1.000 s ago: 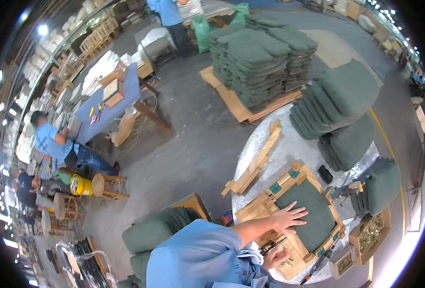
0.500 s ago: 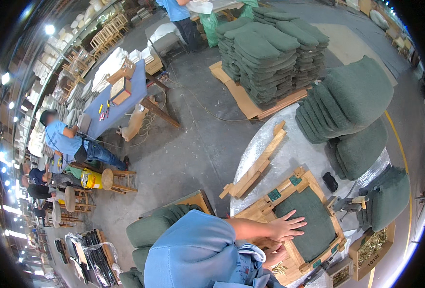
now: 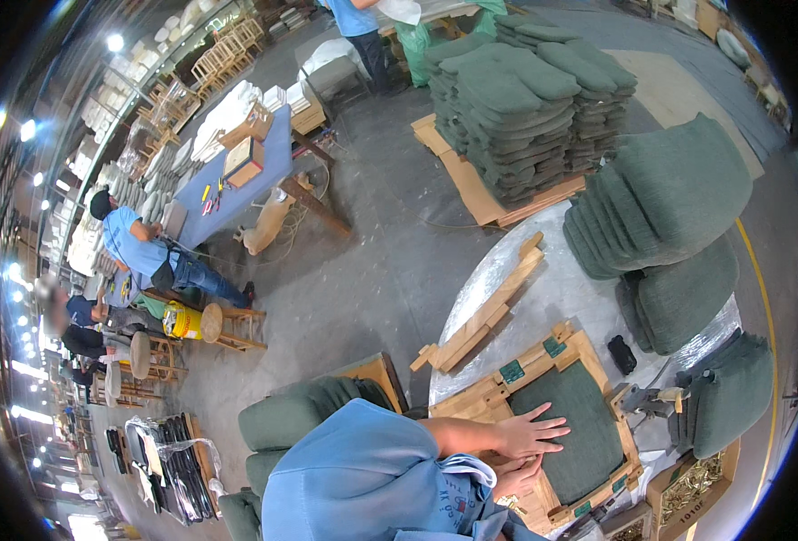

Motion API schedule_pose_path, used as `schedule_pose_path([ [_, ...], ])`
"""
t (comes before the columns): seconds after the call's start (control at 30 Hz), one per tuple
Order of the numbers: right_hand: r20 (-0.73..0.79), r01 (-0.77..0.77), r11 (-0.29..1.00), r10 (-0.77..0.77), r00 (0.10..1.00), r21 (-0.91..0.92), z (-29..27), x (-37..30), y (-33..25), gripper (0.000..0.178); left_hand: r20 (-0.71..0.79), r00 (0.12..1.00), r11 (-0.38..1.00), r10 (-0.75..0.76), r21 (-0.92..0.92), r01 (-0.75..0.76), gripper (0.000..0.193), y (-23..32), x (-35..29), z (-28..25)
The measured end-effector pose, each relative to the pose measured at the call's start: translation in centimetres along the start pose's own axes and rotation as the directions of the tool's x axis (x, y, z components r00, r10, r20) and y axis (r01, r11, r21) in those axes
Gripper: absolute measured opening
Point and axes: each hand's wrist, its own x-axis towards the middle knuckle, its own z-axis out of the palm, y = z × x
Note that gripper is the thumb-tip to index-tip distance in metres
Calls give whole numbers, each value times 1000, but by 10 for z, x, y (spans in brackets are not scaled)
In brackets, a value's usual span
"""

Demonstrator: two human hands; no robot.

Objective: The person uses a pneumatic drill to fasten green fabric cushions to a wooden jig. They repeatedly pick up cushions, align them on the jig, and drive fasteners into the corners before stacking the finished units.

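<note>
Silver-wrapped table (image 3: 552,288), concrete floor (image 3: 363,270), prob. workshop.

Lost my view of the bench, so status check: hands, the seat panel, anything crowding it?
Left hand flat on green seat pad, fingers spread. Right hand at wooden frame edge, grip unclear. Black tool and staple gun beside frame.

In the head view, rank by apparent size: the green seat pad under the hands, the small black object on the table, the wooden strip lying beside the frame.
1. Green seat pad
2. Wooden strip
3. Small black object

The fisheye bends the picture, so pad versus strip is less sure.
</note>
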Motion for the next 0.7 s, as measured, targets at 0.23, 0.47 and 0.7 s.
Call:
schedule_pose_path([
  [0.23,-20,-41,990,44,999,135,14,-5,11,51,10,1000,1000,4,16,-4,51,2,3,-10],
  [0.47,191,-36,870,-67,979,492,-43,68,43,33,-89,995,996,39,77,-32,48,-4,0,-1],
  [0.7,-170,200,977,-211,963,-76,-85,208,117,29,-15,1000,999,-2,51,2,44,5,2,-11],
])
